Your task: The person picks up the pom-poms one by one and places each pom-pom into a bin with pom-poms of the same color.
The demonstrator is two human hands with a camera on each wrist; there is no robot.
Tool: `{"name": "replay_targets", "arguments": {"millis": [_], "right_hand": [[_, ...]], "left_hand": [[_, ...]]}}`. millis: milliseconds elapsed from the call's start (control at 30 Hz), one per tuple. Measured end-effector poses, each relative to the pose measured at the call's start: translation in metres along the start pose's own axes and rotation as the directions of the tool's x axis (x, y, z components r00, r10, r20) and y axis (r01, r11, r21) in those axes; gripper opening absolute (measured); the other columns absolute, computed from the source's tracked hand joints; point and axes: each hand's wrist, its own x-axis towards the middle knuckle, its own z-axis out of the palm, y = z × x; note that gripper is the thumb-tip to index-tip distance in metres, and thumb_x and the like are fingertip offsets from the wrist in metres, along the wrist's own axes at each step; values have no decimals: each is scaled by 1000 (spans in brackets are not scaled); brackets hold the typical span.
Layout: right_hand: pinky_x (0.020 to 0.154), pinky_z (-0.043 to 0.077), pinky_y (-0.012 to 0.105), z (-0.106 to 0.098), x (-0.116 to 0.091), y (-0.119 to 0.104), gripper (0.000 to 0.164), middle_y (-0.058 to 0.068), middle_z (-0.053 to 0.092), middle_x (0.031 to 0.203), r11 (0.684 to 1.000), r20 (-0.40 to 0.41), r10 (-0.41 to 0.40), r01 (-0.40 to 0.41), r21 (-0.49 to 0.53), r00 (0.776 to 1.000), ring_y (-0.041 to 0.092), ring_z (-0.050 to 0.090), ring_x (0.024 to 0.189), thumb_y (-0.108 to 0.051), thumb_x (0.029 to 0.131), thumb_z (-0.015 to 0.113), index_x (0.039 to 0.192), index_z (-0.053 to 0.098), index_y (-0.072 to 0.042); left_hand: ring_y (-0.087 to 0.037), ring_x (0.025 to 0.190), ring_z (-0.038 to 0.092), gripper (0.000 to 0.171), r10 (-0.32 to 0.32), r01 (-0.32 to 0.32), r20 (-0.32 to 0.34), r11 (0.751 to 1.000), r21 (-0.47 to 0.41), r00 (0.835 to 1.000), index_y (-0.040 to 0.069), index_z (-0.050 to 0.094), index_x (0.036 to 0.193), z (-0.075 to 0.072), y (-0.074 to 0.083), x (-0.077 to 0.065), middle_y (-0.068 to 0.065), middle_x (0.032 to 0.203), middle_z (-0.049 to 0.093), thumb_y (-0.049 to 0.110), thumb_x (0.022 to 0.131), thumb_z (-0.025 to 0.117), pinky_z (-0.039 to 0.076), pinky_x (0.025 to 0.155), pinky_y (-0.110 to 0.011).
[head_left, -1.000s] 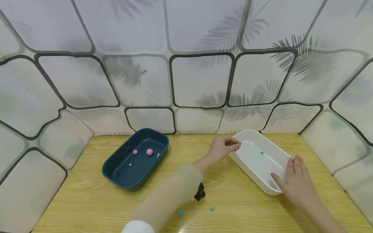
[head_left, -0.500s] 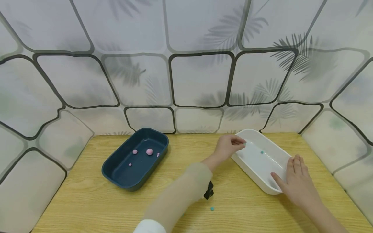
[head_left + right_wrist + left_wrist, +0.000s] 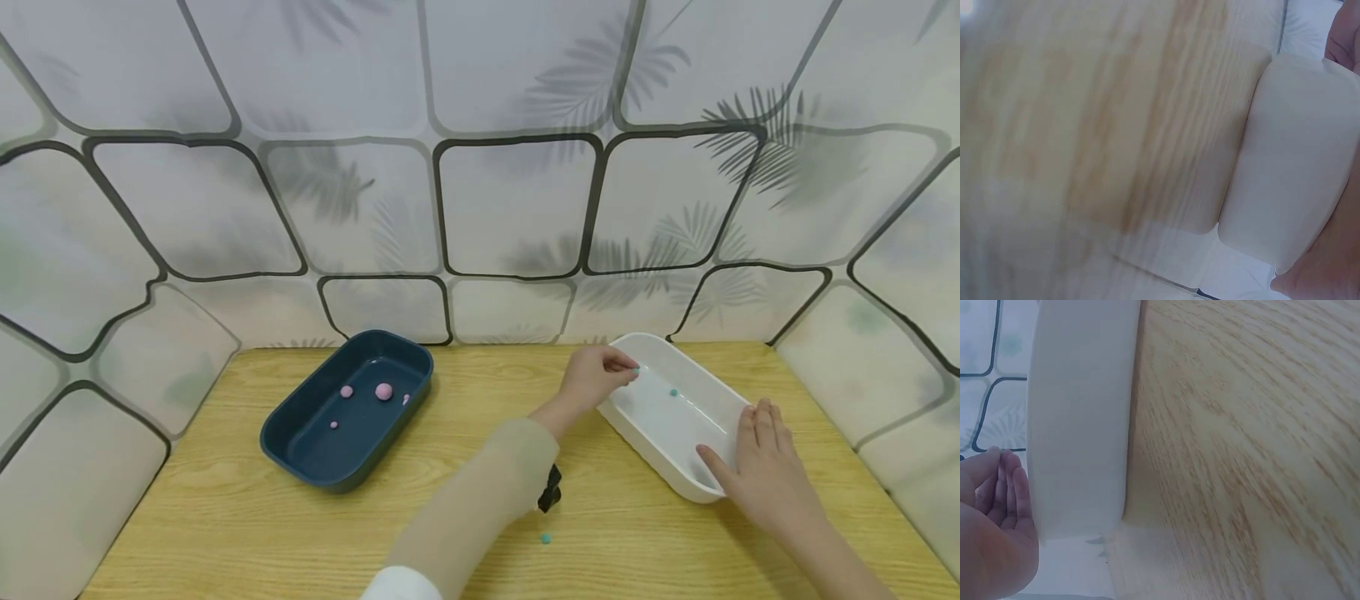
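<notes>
In the head view, my left hand (image 3: pixel 597 379) reaches over the left rim of a white tray (image 3: pixel 651 454), pinching a tiny teal ball (image 3: pixel 637 371) between thumb and fingertips. Another teal ball (image 3: pixel 673 392) lies on the tray floor. My right hand (image 3: pixel 772 471) rests on the tray's near right corner, fingers straight along the rim and thumb over the inside. The left wrist view has the curled left hand (image 3: pixel 1000 519) beside the tray wall (image 3: pixel 1082 425). In the right wrist view, the right hand (image 3: pixel 1329 262) spans the tray's end wall (image 3: pixel 1291 156).
A dark blue tray (image 3: pixel 300 454) stands on the left of the wooden table (image 3: pixel 480 400), holding several pink balls, the largest (image 3: pixel 384 392) near its middle. One teal ball (image 3: pixel 546 539) lies on the table by the left sleeve (image 3: pixel 480 500). A patterned backdrop (image 3: pixel 517 208) rises behind.
My left hand has moved right and slightly farther over the white tray with the teal ball. Its sleeve now covers a teal ball seen on the table before. The right hand stays put.
</notes>
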Motion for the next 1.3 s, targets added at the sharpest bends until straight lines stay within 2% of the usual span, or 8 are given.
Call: {"name": "replay_targets", "arguments": {"millis": [133, 233, 333, 500, 733, 933, 1133, 1300], "right_hand": [[130, 3, 71, 0, 0, 0, 96, 55, 11, 159, 1000, -9, -7, 7, -8, 1000, 67, 7, 153, -46, 110, 51, 150, 15, 34], [130, 4, 72, 0, 0, 1, 96, 55, 10, 160, 1000, -6, -4, 4, -7, 1000, 67, 6, 154, -46, 110, 51, 150, 14, 33], [130, 3, 72, 0, 0, 1, 97, 55, 8, 160, 1000, 6, 5, -5, -1, 1000, 66, 4, 155, -47, 110, 51, 151, 13, 33], [130, 1, 71, 0, 0, 0, 97, 55, 8, 160, 1000, 8, 2, -2, -1, 1000, 66, 3, 155, -47, 110, 50, 151, 12, 33], [132, -4, 67, 0, 0, 0, 97, 54, 6, 161, 1000, 16, 2, -2, -2, 1000, 65, -1, 156, -47, 111, 49, 151, 11, 33], [131, 0, 70, 0, 0, 0, 98, 55, 3, 161, 1000, 18, 7, -6, -5, 1000, 66, 1, 155, -47, 110, 50, 152, 10, 33], [131, -3, 69, -1, 0, -1, 98, 55, 1, 161, 1000, 20, 4, -3, -5, 1000, 67, 0, 155, -47, 110, 49, 152, 10, 33], [130, 0, 71, -2, 0, -1, 98, 55, 2, 160, 1000, 18, 1, -1, -9, 1000, 67, 1, 154, -47, 110, 49, 151, 10, 33]], "left_hand": [[1, 68, 60, 10, -40, 40, -15, 999, 1, 999, 7, 83, 104, 2, 0, 3, -6, 94, 81, 13, 98, 78, 48, 62, -13], [1, 67, 59, 10, -43, 44, -22, 999, 30, 999, 6, 84, 104, 3, 1, 4, -6, 93, 81, 13, 98, 78, 48, 61, -13], [-3, 71, 66, 12, -38, 40, -32, 997, 66, 999, 6, 84, 106, 4, 1, 4, -7, 96, 82, 12, 98, 78, 49, 63, -11], [-11, 84, 77, 14, -33, 36, -45, 997, 72, 998, 6, 83, 110, 5, 0, 6, -8, 99, 83, 11, 99, 76, 51, 67, -9], [-10, 82, 76, 14, -34, 35, -37, 999, 19, 999, 6, 83, 110, 3, -2, 6, -8, 98, 83, 10, 100, 75, 53, 67, -11], [-11, 83, 75, 15, -45, 44, -21, 998, -44, 999, 4, 82, 111, -2, 0, 1, -11, 100, 82, 9, 100, 74, 54, 67, -12], [-12, 84, 75, 15, -75, 76, 7, 994, -83, 997, 3, 81, 112, -13, -4, -4, -11, 102, 82, 8, 100, 74, 57, 71, -15], [-15, 87, 76, 15, -101, 104, 35, 986, -127, 994, 2, 81, 112, -27, -11, -8, -13, 105, 81, 7, 101, 72, 64, 81, -24]]}}
